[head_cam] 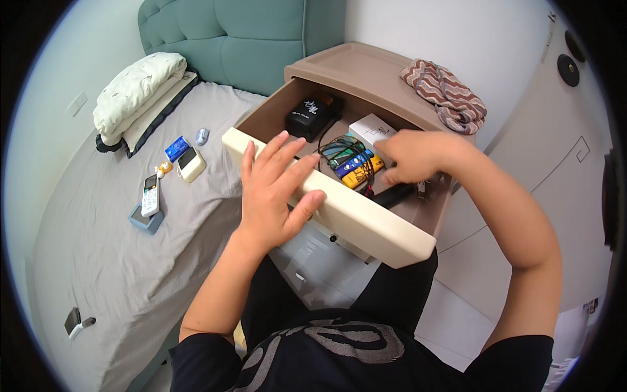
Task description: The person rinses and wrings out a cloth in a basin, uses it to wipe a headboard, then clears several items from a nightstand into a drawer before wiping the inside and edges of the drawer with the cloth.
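An open drawer point(338, 201) with a cream front juts from a brown nightstand point(362, 63). My left hand point(277, 191) rests on the top edge of its front, fingers apart. Inside the drawer, my right hand point(411, 154) is beside a white box point(371, 128), its fingers bent down; whether they hold anything is hidden. Left of its fingers lie a yellow pack point(356, 178), a blue pack point(349, 165) and green packs, with thin black cable across them. A black container point(309, 115) sits at the drawer's back left. A black object point(393, 196) lies near the front right.
A patterned knitted cloth point(443, 95) lies on the nightstand. On the grey bed point(108, 255) at left are a remote control point(150, 196), a light blue case point(146, 221), a cream device point(191, 164), a blue packet point(177, 148), a folded quilt point(142, 90) and a brush point(78, 323).
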The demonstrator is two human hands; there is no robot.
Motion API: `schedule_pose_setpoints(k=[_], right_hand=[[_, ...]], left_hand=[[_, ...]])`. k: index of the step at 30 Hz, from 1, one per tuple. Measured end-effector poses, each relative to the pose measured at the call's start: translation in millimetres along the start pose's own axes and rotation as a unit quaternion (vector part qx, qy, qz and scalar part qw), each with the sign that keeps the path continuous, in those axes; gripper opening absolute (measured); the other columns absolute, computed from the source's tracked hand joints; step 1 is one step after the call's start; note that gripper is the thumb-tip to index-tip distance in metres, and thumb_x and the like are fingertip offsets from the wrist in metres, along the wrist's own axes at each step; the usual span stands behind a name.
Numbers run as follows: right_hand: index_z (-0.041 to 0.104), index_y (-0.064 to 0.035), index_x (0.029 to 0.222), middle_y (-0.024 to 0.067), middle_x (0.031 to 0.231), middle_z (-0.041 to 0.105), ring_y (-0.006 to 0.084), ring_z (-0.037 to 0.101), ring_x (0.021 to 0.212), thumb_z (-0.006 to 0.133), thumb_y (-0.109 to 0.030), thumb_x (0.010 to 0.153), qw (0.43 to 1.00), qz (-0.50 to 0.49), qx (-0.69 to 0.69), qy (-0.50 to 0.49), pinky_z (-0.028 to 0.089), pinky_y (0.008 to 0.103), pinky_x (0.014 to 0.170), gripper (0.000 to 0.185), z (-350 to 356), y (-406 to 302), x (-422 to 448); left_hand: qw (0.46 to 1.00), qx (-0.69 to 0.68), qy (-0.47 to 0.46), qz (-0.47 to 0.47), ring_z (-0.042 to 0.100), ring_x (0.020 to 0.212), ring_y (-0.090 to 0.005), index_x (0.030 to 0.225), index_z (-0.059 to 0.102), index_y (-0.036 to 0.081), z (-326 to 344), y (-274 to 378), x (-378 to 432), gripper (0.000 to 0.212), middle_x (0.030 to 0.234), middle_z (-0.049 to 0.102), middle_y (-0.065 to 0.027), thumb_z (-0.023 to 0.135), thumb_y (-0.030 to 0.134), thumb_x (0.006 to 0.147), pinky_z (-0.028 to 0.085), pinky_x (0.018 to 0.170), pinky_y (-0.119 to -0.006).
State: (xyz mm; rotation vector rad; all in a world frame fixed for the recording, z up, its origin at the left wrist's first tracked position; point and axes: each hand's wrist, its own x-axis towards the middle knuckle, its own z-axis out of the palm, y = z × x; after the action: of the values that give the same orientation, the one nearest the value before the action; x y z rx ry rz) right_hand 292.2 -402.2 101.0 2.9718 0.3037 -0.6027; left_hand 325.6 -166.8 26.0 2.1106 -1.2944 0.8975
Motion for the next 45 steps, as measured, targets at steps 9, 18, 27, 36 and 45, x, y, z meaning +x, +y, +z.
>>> schedule_pose_setpoints(k=[9,18,27,36,45], right_hand=[[0.028,0.0041,0.13,0.0234,0.111,0.054,0.0317,0.054,0.103,0.068,-0.034,0.072,0.984,0.159,-0.026,0.071,0.044,0.0377,0.086,0.08,18,7,37],[0.023,0.0024,0.134,0.0253,0.109,0.055,0.0347,0.055,0.1,0.064,-0.035,0.072,0.99,0.139,-0.011,0.018,0.044,0.0372,0.086,0.083,17,11,38],[0.05,0.0002,0.119,0.0232,0.09,0.061,0.0288,0.061,0.082,0.049,-0.033,0.068,0.984,0.108,0.075,0.118,0.048,0.0366,0.073,0.061,-26,-22,-31],[0.051,-0.0002,0.115,0.0138,0.108,0.055,0.018,0.054,0.089,0.044,-0.033,0.077,0.865,0.034,0.42,0.271,0.047,0.0307,0.068,0.05,-48,37,-53],[0.037,0.0008,0.128,0.0266,0.102,0.057,0.0358,0.057,0.093,0.055,-0.029,0.074,0.894,0.068,0.131,0.423,0.043,0.0391,0.083,0.064,-44,71,40]], left_hand=[[0.998,0.0,0.034,-0.059,0.035,0.124,-0.0315,0.117,0.055,0.008,4,7,-7,0.041,0.125,0.047,-0.0133,0.049,0.03,0.083,0.014,0.103,-0.049],[0.999,0.002,0.027,-0.034,0.037,0.12,-0.0316,0.115,0.056,0.008,2,4,-4,0.042,0.124,0.048,-0.0127,0.049,0.033,0.083,0.016,0.101,-0.05],[0.999,-0.025,0.01,-0.033,0.041,0.116,-0.0322,0.114,0.055,0.003,0,0,-2,0.047,0.12,0.05,-0.0148,0.05,0.035,0.08,0.015,0.101,-0.047],[0.985,-0.142,0.096,0.0,0.054,0.098,-0.0326,0.108,0.055,-0.003,-15,-21,38,0.044,0.111,0.054,-0.0189,0.066,0.014,0.069,0.041,0.086,-0.036],[0.99,-0.11,0.069,-0.054,0.055,0.098,-0.0293,0.102,0.059,-0.001,-8,-24,32,0.036,0.11,0.056,-0.0173,0.064,0.015,0.071,0.042,0.085,-0.034]])
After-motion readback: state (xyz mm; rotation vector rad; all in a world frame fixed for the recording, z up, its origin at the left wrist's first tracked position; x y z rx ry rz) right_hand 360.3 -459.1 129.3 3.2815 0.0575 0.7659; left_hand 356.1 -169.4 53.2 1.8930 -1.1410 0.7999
